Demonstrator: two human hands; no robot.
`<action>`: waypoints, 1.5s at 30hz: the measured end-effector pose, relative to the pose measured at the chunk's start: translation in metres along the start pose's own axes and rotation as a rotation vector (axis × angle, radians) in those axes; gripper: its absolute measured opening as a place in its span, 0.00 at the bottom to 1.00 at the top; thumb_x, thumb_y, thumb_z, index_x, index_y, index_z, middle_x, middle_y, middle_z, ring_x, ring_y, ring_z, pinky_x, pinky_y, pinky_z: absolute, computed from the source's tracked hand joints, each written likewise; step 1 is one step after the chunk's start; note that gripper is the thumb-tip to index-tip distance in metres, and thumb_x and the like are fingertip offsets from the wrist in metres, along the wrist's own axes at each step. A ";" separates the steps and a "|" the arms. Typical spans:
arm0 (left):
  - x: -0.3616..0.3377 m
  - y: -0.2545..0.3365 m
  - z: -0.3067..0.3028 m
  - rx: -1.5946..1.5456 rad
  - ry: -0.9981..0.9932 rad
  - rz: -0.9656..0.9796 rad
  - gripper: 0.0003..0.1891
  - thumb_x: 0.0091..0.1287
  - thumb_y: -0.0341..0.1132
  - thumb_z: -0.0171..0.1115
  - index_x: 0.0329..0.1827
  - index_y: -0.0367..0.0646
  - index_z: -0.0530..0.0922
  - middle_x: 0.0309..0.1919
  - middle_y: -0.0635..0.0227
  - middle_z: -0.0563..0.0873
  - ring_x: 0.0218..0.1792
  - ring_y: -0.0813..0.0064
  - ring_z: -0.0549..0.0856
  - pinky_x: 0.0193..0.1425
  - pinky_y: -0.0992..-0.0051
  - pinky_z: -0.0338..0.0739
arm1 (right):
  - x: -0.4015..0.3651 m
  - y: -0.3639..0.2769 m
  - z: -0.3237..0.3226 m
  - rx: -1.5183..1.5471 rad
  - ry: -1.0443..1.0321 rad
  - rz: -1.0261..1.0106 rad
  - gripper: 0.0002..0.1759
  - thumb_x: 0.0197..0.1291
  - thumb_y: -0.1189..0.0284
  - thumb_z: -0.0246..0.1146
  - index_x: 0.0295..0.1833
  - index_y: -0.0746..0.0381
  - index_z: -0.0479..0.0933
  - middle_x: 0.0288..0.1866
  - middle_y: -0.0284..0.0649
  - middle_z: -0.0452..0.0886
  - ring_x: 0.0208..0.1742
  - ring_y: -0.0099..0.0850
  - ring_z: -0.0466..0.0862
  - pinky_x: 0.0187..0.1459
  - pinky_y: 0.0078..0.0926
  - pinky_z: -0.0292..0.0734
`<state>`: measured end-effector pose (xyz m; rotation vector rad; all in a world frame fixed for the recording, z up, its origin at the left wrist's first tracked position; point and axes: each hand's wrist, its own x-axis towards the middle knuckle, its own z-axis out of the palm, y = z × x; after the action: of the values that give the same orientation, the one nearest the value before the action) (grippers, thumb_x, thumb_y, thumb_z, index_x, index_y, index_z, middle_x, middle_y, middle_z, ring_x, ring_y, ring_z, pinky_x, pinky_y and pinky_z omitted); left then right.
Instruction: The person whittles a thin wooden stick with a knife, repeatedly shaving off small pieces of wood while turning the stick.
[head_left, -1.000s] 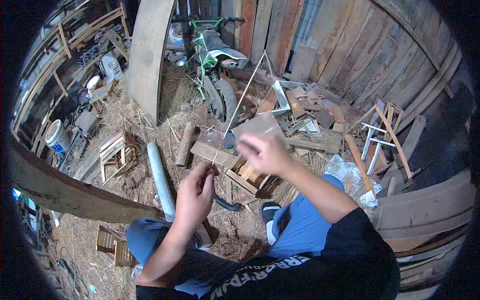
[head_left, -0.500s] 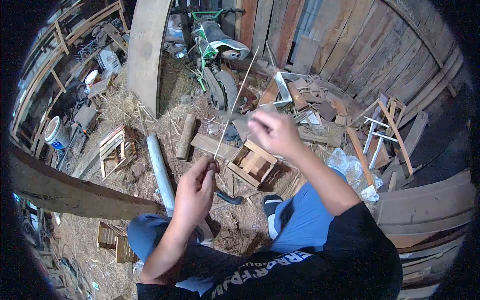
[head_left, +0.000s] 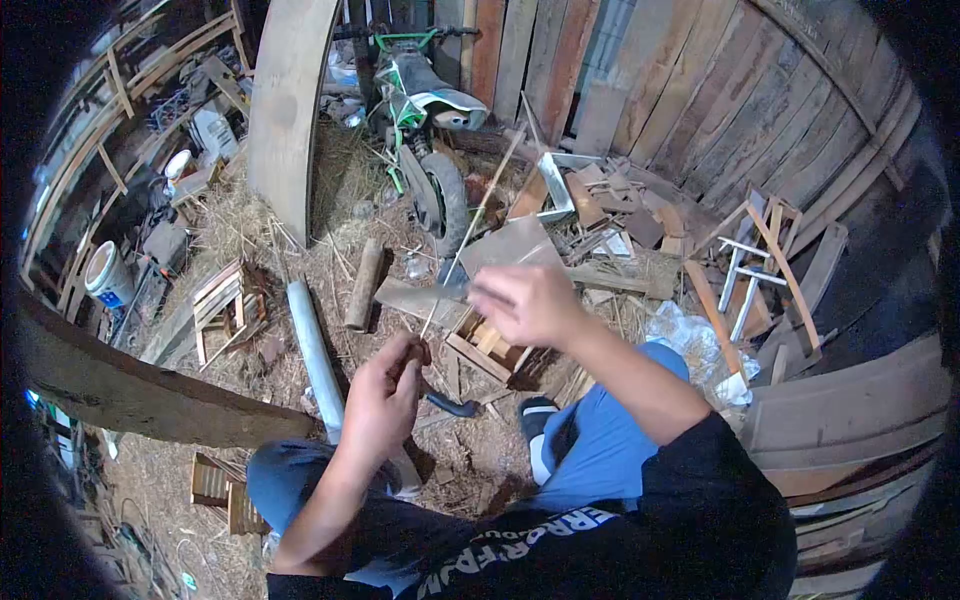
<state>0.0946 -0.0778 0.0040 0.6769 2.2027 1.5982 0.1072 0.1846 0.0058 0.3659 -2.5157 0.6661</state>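
My left hand (head_left: 385,395) is closed on the lower end of a long thin wooden stick (head_left: 486,200), which slants up and away to the right. My right hand (head_left: 530,305) is closed round the handle of a knife (head_left: 447,292). The blade is blurred by motion, points left and crosses the stick a little above my left hand. Whether the blade touches the stick I cannot tell. Beneath my right hand a small wooden crate (head_left: 480,355) is partly hidden.
A green and white motorbike (head_left: 430,105) stands ahead. Scrap wood (head_left: 610,200) and a white plastic bag (head_left: 690,340) lie at the right. A grey pipe (head_left: 316,345) and short log (head_left: 365,285) lie left of centre. A beam (head_left: 150,395) crosses the lower left.
My right hand and the knife have moved down along the stick, closer to my left hand. My left hand has shifted slightly down and left. The view has tilted a little.
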 end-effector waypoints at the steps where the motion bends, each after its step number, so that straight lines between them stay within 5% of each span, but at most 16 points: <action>1: -0.003 -0.001 -0.001 0.028 -0.010 0.004 0.06 0.80 0.26 0.50 0.51 0.37 0.77 0.30 0.78 0.74 0.29 0.87 0.72 0.33 0.81 0.67 | 0.000 0.012 0.004 0.036 -0.002 0.137 0.10 0.67 0.64 0.69 0.41 0.60 0.82 0.29 0.43 0.84 0.30 0.40 0.85 0.34 0.38 0.78; 3: -0.007 0.003 0.004 -0.078 0.003 -0.023 0.06 0.82 0.28 0.51 0.51 0.37 0.77 0.29 0.77 0.74 0.29 0.87 0.72 0.33 0.81 0.68 | 0.013 0.063 0.001 0.109 0.171 0.404 0.15 0.74 0.61 0.64 0.41 0.63 0.81 0.28 0.35 0.83 0.29 0.34 0.84 0.34 0.38 0.76; 5: -0.004 -0.003 0.005 -0.107 -0.005 -0.034 0.06 0.82 0.30 0.52 0.51 0.38 0.77 0.28 0.78 0.74 0.29 0.87 0.72 0.33 0.81 0.67 | 0.018 0.118 0.001 0.320 0.381 0.321 0.19 0.79 0.57 0.58 0.42 0.62 0.78 0.24 0.27 0.76 0.21 0.22 0.74 0.24 0.29 0.70; 8: 0.000 -0.017 0.008 -0.170 -0.034 -0.097 0.07 0.83 0.32 0.53 0.48 0.40 0.77 0.28 0.80 0.72 0.28 0.88 0.71 0.32 0.81 0.65 | 0.014 0.081 -0.027 0.919 0.319 0.830 0.19 0.80 0.54 0.56 0.43 0.59 0.75 0.23 0.23 0.67 0.16 0.15 0.63 0.17 0.18 0.57; 11: 0.000 -0.006 0.008 -0.261 -0.096 -0.131 0.06 0.82 0.30 0.53 0.46 0.39 0.77 0.26 0.79 0.71 0.27 0.88 0.68 0.29 0.81 0.62 | 0.012 0.051 -0.030 1.103 0.285 0.807 0.18 0.80 0.52 0.57 0.44 0.56 0.73 0.24 0.21 0.62 0.16 0.09 0.56 0.15 0.13 0.47; 19: 0.001 0.007 0.018 -0.239 -0.117 -0.130 0.08 0.83 0.32 0.53 0.45 0.41 0.78 0.22 0.81 0.70 0.24 0.89 0.66 0.27 0.81 0.59 | 0.009 0.028 -0.023 1.286 0.158 0.708 0.11 0.77 0.61 0.63 0.49 0.57 0.76 0.24 0.20 0.65 0.17 0.10 0.59 0.17 0.14 0.50; 20: 0.001 0.007 0.020 -0.254 -0.113 -0.123 0.08 0.83 0.32 0.53 0.45 0.41 0.78 0.22 0.81 0.69 0.24 0.89 0.66 0.27 0.81 0.58 | 0.009 0.025 -0.023 1.278 0.190 0.711 0.10 0.76 0.61 0.65 0.43 0.53 0.75 0.23 0.17 0.63 0.17 0.09 0.58 0.17 0.14 0.47; 32: 0.001 0.015 0.019 -0.248 -0.119 -0.138 0.08 0.83 0.32 0.53 0.47 0.37 0.77 0.26 0.80 0.71 0.27 0.89 0.68 0.30 0.81 0.61 | 0.007 0.023 -0.032 1.316 0.197 0.623 0.11 0.79 0.67 0.59 0.53 0.64 0.77 0.22 0.21 0.62 0.15 0.11 0.58 0.17 0.16 0.51; 45: -0.002 0.020 0.016 -0.229 -0.101 -0.152 0.08 0.83 0.30 0.53 0.45 0.36 0.77 0.29 0.77 0.75 0.31 0.88 0.72 0.33 0.81 0.67 | 0.006 0.024 -0.028 1.246 0.176 0.629 0.11 0.79 0.66 0.59 0.53 0.63 0.78 0.23 0.21 0.63 0.16 0.11 0.58 0.18 0.16 0.51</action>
<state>0.1079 -0.0610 0.0179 0.5002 1.9123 1.6655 0.1046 0.2187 0.0212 -0.1147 -1.7062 2.3424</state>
